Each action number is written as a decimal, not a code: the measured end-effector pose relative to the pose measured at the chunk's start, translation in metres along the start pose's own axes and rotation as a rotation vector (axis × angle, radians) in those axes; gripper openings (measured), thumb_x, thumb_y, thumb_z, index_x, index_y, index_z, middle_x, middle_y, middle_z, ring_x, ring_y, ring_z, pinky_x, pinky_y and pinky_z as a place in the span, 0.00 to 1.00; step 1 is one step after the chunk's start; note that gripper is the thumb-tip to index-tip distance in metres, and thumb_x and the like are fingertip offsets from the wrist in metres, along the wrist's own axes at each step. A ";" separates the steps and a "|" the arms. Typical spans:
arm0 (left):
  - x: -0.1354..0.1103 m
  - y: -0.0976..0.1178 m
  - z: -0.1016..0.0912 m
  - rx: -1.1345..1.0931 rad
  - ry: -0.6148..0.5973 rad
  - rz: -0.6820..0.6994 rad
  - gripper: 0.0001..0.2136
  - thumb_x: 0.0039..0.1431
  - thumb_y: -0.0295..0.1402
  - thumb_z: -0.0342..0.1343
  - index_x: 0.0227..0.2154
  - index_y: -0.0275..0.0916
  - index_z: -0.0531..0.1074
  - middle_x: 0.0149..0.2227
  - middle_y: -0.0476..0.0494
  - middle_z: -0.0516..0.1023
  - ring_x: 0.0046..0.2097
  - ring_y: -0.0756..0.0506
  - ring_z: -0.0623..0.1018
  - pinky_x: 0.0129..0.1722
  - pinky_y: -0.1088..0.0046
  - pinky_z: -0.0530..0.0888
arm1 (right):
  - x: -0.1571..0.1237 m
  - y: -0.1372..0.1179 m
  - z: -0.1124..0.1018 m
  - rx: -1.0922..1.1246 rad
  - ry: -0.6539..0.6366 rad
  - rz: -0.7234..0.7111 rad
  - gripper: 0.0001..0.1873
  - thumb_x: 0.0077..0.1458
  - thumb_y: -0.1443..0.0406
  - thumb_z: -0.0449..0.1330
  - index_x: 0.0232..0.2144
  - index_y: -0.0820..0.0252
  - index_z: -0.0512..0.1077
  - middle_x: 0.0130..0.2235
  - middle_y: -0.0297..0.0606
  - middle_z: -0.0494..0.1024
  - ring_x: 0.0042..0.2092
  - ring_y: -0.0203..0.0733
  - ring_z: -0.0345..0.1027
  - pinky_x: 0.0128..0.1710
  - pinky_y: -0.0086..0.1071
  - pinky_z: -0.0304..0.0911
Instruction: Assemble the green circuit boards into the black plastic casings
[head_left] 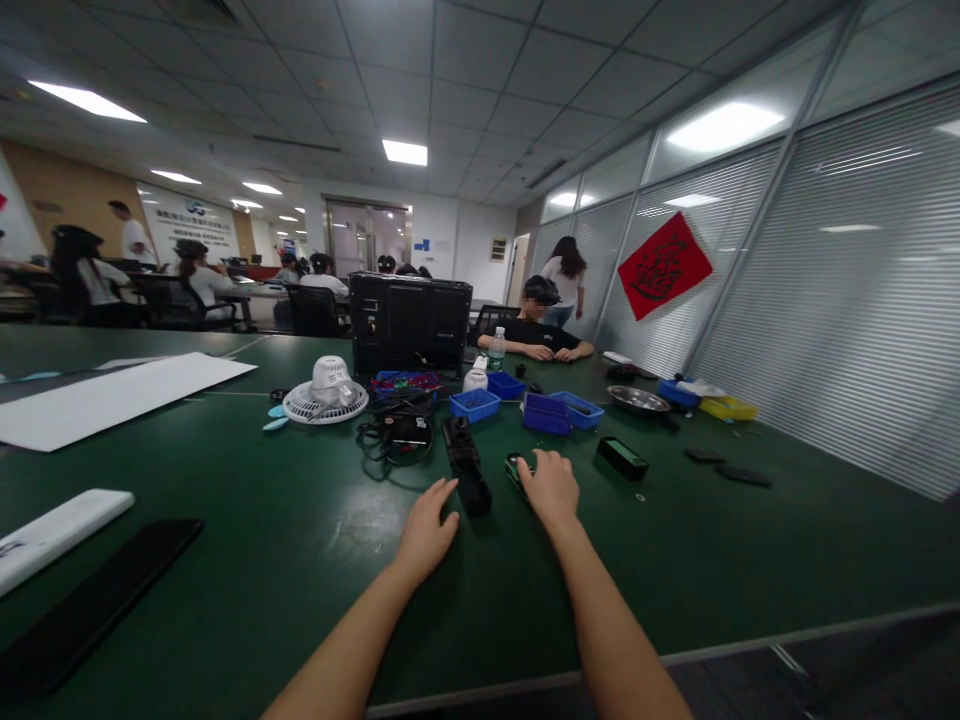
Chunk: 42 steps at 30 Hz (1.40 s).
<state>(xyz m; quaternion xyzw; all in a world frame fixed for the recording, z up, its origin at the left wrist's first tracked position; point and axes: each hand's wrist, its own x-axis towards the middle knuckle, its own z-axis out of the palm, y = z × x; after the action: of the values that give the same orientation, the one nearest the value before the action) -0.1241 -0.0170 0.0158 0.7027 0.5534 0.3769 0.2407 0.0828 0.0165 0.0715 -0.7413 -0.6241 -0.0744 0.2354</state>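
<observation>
My left hand (428,530) is low over the green table, its thumb and fingers apart and holding nothing. Its fingertips reach the near left side of a long black device (466,466) whose exact kind I cannot make out. My right hand (553,488) curls palm-down over a small green-and-black piece (514,468) that looks like a circuit board; the fingers hide part of it. To the right of that hand lies an open black case (622,458) with green inside.
A white fan head (327,392), tangled black cables (396,432), blue bins (475,404) and a metal bowl (639,401) stand farther back. A large black equipment housing (411,322) rises behind them. A seated person (534,330) rests both arms at the far edge.
</observation>
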 end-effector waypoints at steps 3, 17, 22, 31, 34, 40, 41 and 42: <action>-0.006 0.006 0.001 0.128 -0.068 0.089 0.26 0.48 0.30 0.51 0.54 0.43 0.62 0.59 0.45 0.58 0.58 0.43 0.60 0.57 0.65 0.55 | 0.010 0.019 0.000 -0.077 -0.228 0.124 0.34 0.53 0.45 0.43 0.41 0.68 0.70 0.43 0.56 0.70 0.47 0.56 0.61 0.40 0.41 0.58; -0.010 0.012 0.000 0.199 -0.116 0.155 0.25 0.48 0.29 0.50 0.53 0.47 0.63 0.59 0.45 0.58 0.58 0.44 0.59 0.57 0.64 0.55 | -0.012 -0.012 0.010 -0.064 -0.252 -0.131 0.24 0.57 0.52 0.44 0.48 0.60 0.64 0.43 0.47 0.72 0.44 0.47 0.66 0.39 0.34 0.58; -0.011 0.012 0.000 0.176 -0.117 0.140 0.25 0.48 0.28 0.50 0.53 0.46 0.63 0.58 0.45 0.59 0.58 0.44 0.60 0.57 0.64 0.56 | -0.010 -0.009 0.012 -0.130 -0.330 -0.064 0.26 0.58 0.52 0.42 0.38 0.64 0.70 0.41 0.51 0.73 0.44 0.50 0.66 0.38 0.36 0.59; -0.010 0.009 0.002 0.186 -0.114 0.182 0.26 0.48 0.28 0.49 0.53 0.45 0.62 0.57 0.46 0.61 0.56 0.44 0.62 0.56 0.65 0.56 | -0.013 -0.018 0.021 0.084 -0.342 -0.040 0.16 0.51 0.55 0.51 0.37 0.61 0.63 0.35 0.44 0.75 0.36 0.45 0.70 0.30 0.30 0.56; -0.011 0.010 0.001 0.197 -0.117 0.190 0.25 0.49 0.28 0.49 0.53 0.45 0.62 0.57 0.47 0.62 0.56 0.44 0.62 0.56 0.66 0.57 | -0.012 -0.018 0.024 0.202 -0.361 -0.012 0.17 0.49 0.57 0.54 0.39 0.60 0.60 0.34 0.41 0.75 0.34 0.42 0.70 0.30 0.28 0.55; -0.012 0.010 0.001 0.209 -0.129 0.201 0.26 0.49 0.30 0.49 0.54 0.46 0.60 0.57 0.46 0.62 0.56 0.44 0.62 0.55 0.67 0.57 | -0.003 -0.008 0.028 0.355 -0.318 0.093 0.22 0.49 0.56 0.52 0.45 0.60 0.59 0.34 0.39 0.74 0.34 0.40 0.69 0.31 0.27 0.56; -0.012 0.010 0.001 0.211 -0.132 0.203 0.26 0.49 0.30 0.50 0.54 0.45 0.60 0.57 0.46 0.62 0.56 0.44 0.62 0.55 0.67 0.57 | -0.001 -0.007 0.028 0.368 -0.286 0.124 0.22 0.50 0.55 0.52 0.45 0.60 0.61 0.33 0.39 0.74 0.34 0.41 0.69 0.31 0.28 0.57; -0.012 0.010 0.001 0.213 -0.137 0.208 0.26 0.49 0.31 0.50 0.55 0.45 0.60 0.57 0.45 0.62 0.55 0.44 0.62 0.55 0.67 0.57 | 0.000 -0.006 0.027 0.383 -0.240 0.150 0.22 0.50 0.55 0.51 0.45 0.60 0.62 0.33 0.39 0.74 0.34 0.41 0.69 0.31 0.28 0.57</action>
<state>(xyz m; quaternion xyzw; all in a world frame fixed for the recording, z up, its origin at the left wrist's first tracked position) -0.1184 -0.0314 0.0196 0.8017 0.4969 0.2901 0.1618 0.0716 0.0288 0.0497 -0.7309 -0.5936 0.1519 0.3007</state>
